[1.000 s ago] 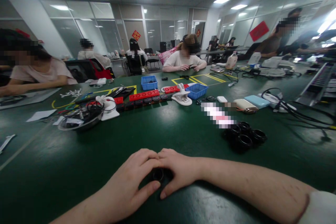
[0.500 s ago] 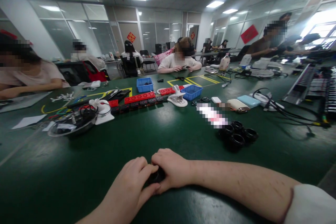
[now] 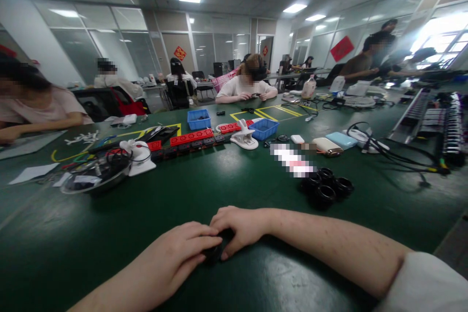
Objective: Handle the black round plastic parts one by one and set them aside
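A small black part (image 3: 213, 254) lies low between my hands, just above or on the green tabletop. Most of it is covered by fingers, so its full shape is hidden. My left hand (image 3: 188, 248) closes on it from the left, fingers over the top and thumb in front. From the right, my right hand (image 3: 237, 229) curls round its other side, thumb near the front edge. The fingertips of both hands meet over the part. Several black ring-shaped pieces (image 3: 325, 195) with open tops stand grouped to the right.
A bowl of cables and parts (image 3: 98, 183) stands left, beside a white clip-on stand (image 3: 141, 158). Beyond are a row of red-and-black modules (image 3: 192, 137), another white clip stand (image 3: 244, 137) and a blue bin (image 3: 263, 129). Black cables (image 3: 397, 151) lie right. Co-workers sit around the table.
My left hand has shifted slightly left and down, its fingers lying flatter over the black part. The right thumb has moved a little. The whole view has turned slightly to the right.
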Demonstrator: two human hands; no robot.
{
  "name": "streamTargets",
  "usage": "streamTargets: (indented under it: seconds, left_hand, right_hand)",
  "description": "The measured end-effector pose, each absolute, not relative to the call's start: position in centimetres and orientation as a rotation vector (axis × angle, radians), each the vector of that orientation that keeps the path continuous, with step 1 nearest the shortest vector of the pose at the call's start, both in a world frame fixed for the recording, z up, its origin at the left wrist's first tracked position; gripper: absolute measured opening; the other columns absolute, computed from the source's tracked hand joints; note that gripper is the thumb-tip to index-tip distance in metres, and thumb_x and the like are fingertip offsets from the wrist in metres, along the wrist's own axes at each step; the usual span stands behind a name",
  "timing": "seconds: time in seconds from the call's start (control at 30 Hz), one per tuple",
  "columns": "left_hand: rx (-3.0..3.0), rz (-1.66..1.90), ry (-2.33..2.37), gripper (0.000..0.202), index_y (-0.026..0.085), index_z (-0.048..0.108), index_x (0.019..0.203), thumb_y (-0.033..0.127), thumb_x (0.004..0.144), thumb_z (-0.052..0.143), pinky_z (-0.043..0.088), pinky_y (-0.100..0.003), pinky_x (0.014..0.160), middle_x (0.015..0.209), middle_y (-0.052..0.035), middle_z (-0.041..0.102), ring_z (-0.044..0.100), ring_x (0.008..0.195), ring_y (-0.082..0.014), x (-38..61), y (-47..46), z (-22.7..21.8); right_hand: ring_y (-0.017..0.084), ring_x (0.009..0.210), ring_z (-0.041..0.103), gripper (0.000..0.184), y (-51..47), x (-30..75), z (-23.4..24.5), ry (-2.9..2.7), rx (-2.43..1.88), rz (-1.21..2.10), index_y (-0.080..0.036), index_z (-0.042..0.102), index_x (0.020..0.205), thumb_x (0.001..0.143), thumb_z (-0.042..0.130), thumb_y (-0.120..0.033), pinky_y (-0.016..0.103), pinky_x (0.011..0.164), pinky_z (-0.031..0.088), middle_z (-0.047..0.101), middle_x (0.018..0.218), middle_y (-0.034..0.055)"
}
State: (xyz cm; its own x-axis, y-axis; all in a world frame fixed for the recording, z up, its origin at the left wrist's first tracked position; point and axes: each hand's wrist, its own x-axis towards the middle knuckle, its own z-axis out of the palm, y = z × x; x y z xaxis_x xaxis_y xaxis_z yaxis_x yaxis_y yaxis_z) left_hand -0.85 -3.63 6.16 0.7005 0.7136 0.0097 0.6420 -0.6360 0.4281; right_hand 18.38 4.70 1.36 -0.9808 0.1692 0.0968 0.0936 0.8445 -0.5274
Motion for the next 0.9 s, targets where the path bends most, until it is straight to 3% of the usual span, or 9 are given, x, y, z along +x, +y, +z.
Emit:
streamTargets:
  seconds: [0.1, 0.27, 0.4, 0.5, 0.6, 0.77, 0.9]
  left_hand:
    - [2.447, 0.225, 1.109, 0.039, 0.033, 0.054, 0.111, 0.010, 0.080, 0.048, 0.043, -0.028, 0.086, 0.109, 0.0016, 0.058, 0.054, 0.100, -0.0159, -0.8, -3.4, 5.8]
    - [2.381, 0.260, 1.409, 0.020, 0.023, 0.060, 0.093, 0.022, 0.073, 0.062, 0.045, -0.030, 0.071, 0.087, -0.0003, 0.059, 0.056, 0.081, -0.0190, 0.4, -3.8, 5.2]
    - [2.388, 0.273, 1.552, 0.023, 0.018, 0.059, 0.081, 0.030, 0.064, 0.070, 0.045, -0.036, 0.070, 0.082, -0.0018, 0.058, 0.055, 0.079, -0.0225, 0.8, -4.0, 5.2]
    - [2.409, 0.330, 1.458, 0.034, 0.020, 0.059, 0.094, 0.034, 0.064, 0.070, 0.045, -0.038, 0.078, 0.096, -0.0041, 0.059, 0.054, 0.091, -0.0241, 0.2, -4.0, 5.7]
    - [2.459, 0.359, 1.247, 0.038, 0.028, 0.051, 0.115, 0.024, 0.077, 0.057, 0.042, -0.035, 0.088, 0.116, -0.0030, 0.053, 0.050, 0.104, -0.0208, -0.6, -4.0, 6.5]
    - [2.521, 0.294, 0.987, 0.050, 0.033, 0.051, 0.116, 0.003, 0.078, 0.041, 0.040, -0.032, 0.091, 0.120, 0.0008, 0.053, 0.049, 0.108, -0.0178, -0.7, -4.0, 7.2]
    - [2.493, 0.210, 0.964, 0.044, 0.033, 0.055, 0.110, 0.004, 0.081, 0.040, 0.042, -0.028, 0.084, 0.110, 0.0017, 0.059, 0.053, 0.098, -0.0161, -0.4, -3.9, 7.1]
  right_hand:
    - [0.013, 0.084, 0.051, 0.033, 4.5, 18.2, 1.3, -2.860, -0.276, 0.822, -0.015, 0.058, 0.092, 0.065, 0.071, -0.030, 0.026, 0.079, 0.036, 0.058, 0.086, 0.0002]
    - [0.013, 0.069, 0.049, 0.044, 3.1, 17.4, 1.1, -2.816, -0.633, 0.774, -0.016, 0.056, 0.081, 0.056, 0.070, -0.050, 0.024, 0.063, 0.036, 0.055, 0.072, -0.0020]
    - [0.016, 0.067, 0.049, 0.051, 1.9, 17.1, 1.2, -2.781, -0.776, 0.626, -0.016, 0.055, 0.078, 0.055, 0.065, -0.060, 0.027, 0.062, 0.036, 0.056, 0.071, 0.0001]
    - [0.017, 0.074, 0.051, 0.056, 1.9, 17.4, 1.5, -2.777, -0.682, 0.663, -0.016, 0.055, 0.093, 0.054, 0.069, -0.054, 0.029, 0.068, 0.037, 0.059, 0.081, 0.0018]
    - [0.018, 0.083, 0.052, 0.058, 2.6, 17.9, 1.9, -2.831, -0.503, 0.775, -0.019, 0.052, 0.107, 0.058, 0.072, -0.042, 0.029, 0.074, 0.037, 0.059, 0.093, 0.0023]
    - [0.018, 0.090, 0.050, 0.034, 3.4, 18.2, 1.9, -2.926, -0.388, 0.793, -0.018, 0.058, 0.099, 0.068, 0.067, -0.029, 0.030, 0.079, 0.035, 0.058, 0.095, 0.0029]
    - [0.017, 0.087, 0.049, 0.027, 3.2, 18.1, 1.7, -2.902, -0.422, 0.774, -0.017, 0.059, 0.090, 0.068, 0.068, -0.031, 0.029, 0.077, 0.034, 0.058, 0.089, 0.0012]
